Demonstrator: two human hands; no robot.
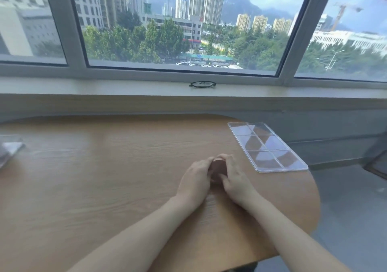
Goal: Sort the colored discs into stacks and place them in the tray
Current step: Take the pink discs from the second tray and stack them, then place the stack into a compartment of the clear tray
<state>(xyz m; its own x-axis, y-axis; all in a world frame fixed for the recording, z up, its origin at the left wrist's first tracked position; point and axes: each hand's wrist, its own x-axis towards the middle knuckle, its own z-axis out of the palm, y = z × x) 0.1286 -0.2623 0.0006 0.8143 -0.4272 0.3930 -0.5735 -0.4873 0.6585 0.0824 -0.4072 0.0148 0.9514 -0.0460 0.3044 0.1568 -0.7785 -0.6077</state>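
Observation:
A stack of brown discs (217, 168) stands on the wooden table (104, 167), mostly hidden between my two hands. My left hand (195, 176) curls round its left side and my right hand (234, 175) curls round its right side, thumb in front. A clear plastic tray (267, 146) with six square compartments lies flat to the right and a little beyond the hands; the compartments look bare. No other discs are in view.
The table's rounded right edge (314, 188) runs just past the tray. A clear container (9, 150) sits at the far left edge. A pair of glasses (202, 84) lies on the window sill behind the table.

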